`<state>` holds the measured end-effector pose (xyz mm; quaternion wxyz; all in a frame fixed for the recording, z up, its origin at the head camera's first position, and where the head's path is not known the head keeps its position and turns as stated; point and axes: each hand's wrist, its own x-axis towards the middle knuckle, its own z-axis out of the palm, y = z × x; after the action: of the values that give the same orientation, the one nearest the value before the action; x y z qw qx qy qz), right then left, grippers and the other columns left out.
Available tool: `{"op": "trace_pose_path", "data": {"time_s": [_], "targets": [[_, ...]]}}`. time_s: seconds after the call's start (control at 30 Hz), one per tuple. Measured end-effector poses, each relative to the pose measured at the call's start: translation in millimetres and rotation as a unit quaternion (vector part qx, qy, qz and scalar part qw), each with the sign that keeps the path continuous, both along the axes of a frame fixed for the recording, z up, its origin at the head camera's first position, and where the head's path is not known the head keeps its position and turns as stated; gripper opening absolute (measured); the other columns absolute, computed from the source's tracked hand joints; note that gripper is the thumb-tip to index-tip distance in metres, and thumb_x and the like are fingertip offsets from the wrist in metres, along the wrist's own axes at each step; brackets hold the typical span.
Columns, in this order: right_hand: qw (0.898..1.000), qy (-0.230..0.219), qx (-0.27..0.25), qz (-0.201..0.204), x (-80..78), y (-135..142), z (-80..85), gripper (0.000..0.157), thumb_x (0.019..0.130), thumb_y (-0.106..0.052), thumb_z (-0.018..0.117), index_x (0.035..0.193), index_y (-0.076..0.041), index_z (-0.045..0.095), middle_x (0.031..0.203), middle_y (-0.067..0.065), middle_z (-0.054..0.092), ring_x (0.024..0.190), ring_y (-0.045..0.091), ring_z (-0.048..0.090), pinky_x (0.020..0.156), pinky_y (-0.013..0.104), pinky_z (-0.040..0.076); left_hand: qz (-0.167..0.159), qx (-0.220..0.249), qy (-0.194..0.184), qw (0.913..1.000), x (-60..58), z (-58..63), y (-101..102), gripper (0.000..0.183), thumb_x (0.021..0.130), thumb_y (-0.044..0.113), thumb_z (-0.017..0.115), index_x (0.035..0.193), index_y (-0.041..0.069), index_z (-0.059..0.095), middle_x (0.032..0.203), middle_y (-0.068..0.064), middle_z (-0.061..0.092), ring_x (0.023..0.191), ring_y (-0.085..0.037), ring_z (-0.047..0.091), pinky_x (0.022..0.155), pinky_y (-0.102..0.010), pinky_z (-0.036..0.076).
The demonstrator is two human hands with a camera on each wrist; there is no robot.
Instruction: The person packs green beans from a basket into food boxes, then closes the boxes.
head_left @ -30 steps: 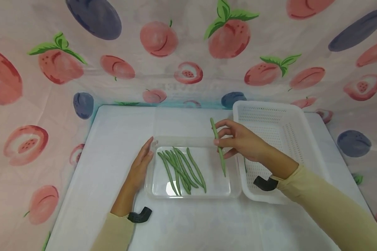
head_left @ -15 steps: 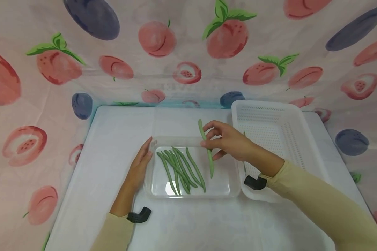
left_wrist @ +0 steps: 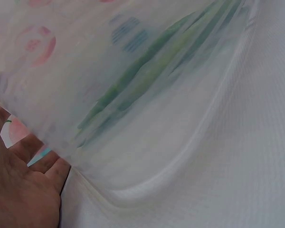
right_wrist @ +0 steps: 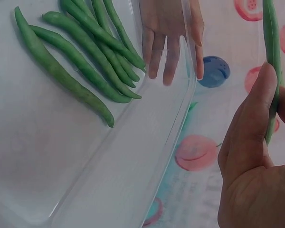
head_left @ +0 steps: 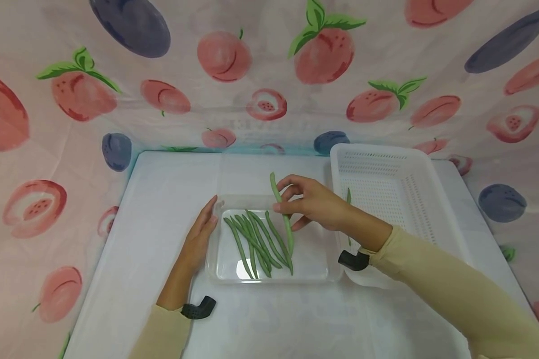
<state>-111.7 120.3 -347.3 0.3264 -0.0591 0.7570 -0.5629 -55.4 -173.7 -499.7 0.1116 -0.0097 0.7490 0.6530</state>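
Observation:
A clear plastic container [head_left: 312, 267] sits mid-table with several green beans [head_left: 256, 242] lying roughly side by side in its left half. My left hand [head_left: 199, 238] rests along the container's left wall, fingers straight; the left wrist view shows the hand [left_wrist: 31, 190] at the wall's edge. Over the container, my right hand [head_left: 314, 204] pinches one green bean [head_left: 275, 185] between thumb and fingers, steeply tilted, its lower end above the rightmost beans. The right wrist view shows this held bean [right_wrist: 271, 38] upright in the pinch; whether it touches the others cannot be told.
Against the container's right side stands a white perforated basket [head_left: 442, 214], partly under the right forearm. A green bean [head_left: 349, 196] shows near its left wall. Behind the white table [head_left: 175, 174] hangs a fruit-patterned cloth [head_left: 170, 129]. Each wrist wears a black camera mount [head_left: 198, 307].
My right hand has moved left with the pinched bean, from the container's right end to beside the lying beans. The bean in the basket has come into view. My left hand stays put.

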Motion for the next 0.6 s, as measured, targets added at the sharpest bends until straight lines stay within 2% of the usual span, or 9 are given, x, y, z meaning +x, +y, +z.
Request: {"op": "trace_pose_path", "data": {"time_s": [0.27, 0.6], "targets": [[1.0, -0.004, -0.001, 0.002, -1.3, -2.0, -0.5, 0.045, 0.093, -0.019, 0.076, 0.13, -0.01, 0.052, 0.102, 0.01, 0.059, 0.084, 0.02, 0.066, 0.063, 0.044, 0.064, -0.001, 0.003, -0.002, 1.0, -0.9, -1.4, -0.7, 0.058, 0.106, 0.057, 0.039, 0.161, 0.042, 0.025, 0.168, 0.015, 0.023, 0.152, -0.031, 0.033, 0.108, -0.064, 0.045], [1.0, -0.006, 0.004, 0.011, -1.0, -3.4, -2.9, 0.044, 0.094, -0.019, 0.076, 0.13, -0.01, 0.052, 0.102, 0.01, 0.059, 0.085, 0.021, 0.067, 0.063, 0.043, 0.064, -0.002, 0.01, -0.001, 0.9999, 0.1, 0.2, -0.7, 0.056, 0.107, 0.054, 0.039, 0.161, 0.043, 0.026, 0.168, 0.014, 0.024, 0.149, -0.034, 0.037, 0.103, -0.064, 0.049]]}}
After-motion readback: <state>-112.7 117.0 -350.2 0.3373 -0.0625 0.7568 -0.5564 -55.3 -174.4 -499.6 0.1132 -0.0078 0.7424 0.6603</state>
